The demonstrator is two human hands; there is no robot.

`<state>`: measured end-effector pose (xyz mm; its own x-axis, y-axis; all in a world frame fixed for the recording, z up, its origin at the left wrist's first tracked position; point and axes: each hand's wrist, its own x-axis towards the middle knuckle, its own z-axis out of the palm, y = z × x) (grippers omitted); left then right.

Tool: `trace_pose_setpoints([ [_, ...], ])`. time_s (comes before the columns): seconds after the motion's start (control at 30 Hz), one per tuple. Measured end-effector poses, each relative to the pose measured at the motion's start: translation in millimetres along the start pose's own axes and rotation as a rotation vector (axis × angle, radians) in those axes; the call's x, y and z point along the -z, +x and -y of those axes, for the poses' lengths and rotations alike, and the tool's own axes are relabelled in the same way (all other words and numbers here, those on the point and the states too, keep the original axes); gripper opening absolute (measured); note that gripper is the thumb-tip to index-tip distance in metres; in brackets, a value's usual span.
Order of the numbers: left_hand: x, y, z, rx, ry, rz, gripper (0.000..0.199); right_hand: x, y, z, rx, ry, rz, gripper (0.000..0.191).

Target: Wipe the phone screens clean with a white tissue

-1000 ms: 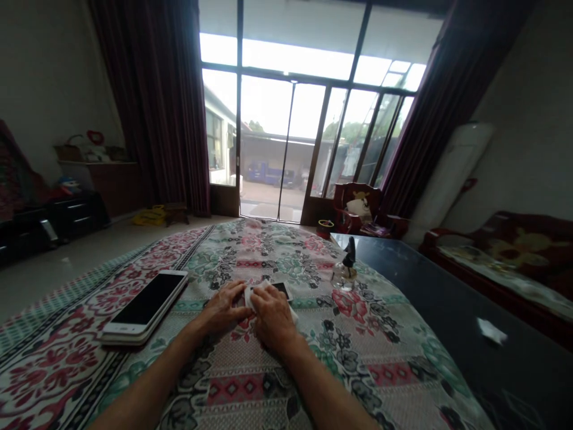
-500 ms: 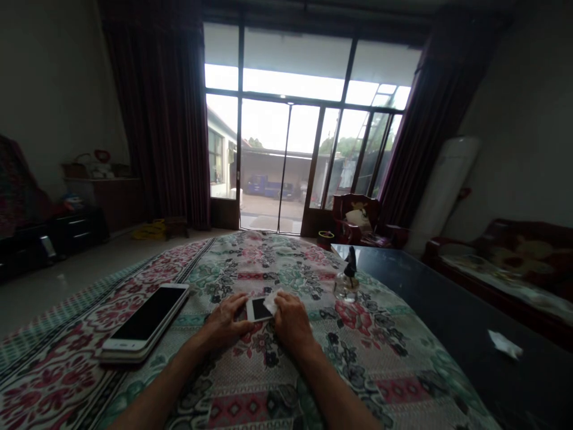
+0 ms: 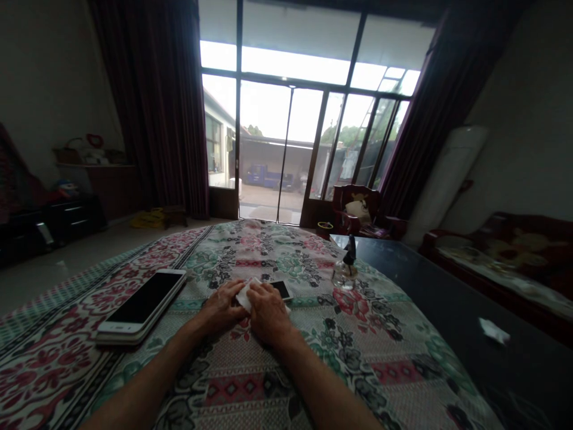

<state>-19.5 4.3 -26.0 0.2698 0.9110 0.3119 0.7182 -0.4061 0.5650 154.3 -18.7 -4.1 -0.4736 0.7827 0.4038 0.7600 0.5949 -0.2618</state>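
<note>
Left to right: white smartphone (image 3: 142,303), atop a second device, at 9 o'clock from the hands. Left hand (image 3: 221,307) and right hand (image 3: 267,315), together, closed on white tissue (image 3: 244,295). Small phone (image 3: 282,290), screen up, at 1 o'clock, touching the tissue. Glass ornament (image 3: 344,276) at 2 o'clock. Tissue scrap (image 3: 493,330) on dark tabletop (image 3: 430,298) at 3 o'clock.

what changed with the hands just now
The left hand and right hand moved together from apart, covering part of the white wipe beside the small black-screened phone. The large white smartphone stayed on the floral tablecloth.
</note>
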Motion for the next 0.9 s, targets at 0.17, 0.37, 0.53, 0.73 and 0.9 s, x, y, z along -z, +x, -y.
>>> trace_pose_setpoints([
  [0.17,1.6,-1,0,0.013,-0.005,0.007,0.058,6,3,-9,-0.107,-0.045,0.007,0.028],
  [0.37,3.7,-1,-2,-0.002,-0.023,0.020,0.059,21,3,-39,-0.387,-0.168,-0.030,0.027],
  [0.53,3.6,0,-1,0.000,0.004,0.037,0.059,20,2,-30,-0.339,-0.178,-0.036,0.025],
  [0.73,2.4,0,-1,-0.030,0.023,0.021,0.056,5,4,1,-0.028,-0.045,0.022,0.022],
  [0.9,2.4,1,-1,-0.040,0.033,0.040,0.053,1,-1,7,0.002,0.000,0.024,0.022],
])
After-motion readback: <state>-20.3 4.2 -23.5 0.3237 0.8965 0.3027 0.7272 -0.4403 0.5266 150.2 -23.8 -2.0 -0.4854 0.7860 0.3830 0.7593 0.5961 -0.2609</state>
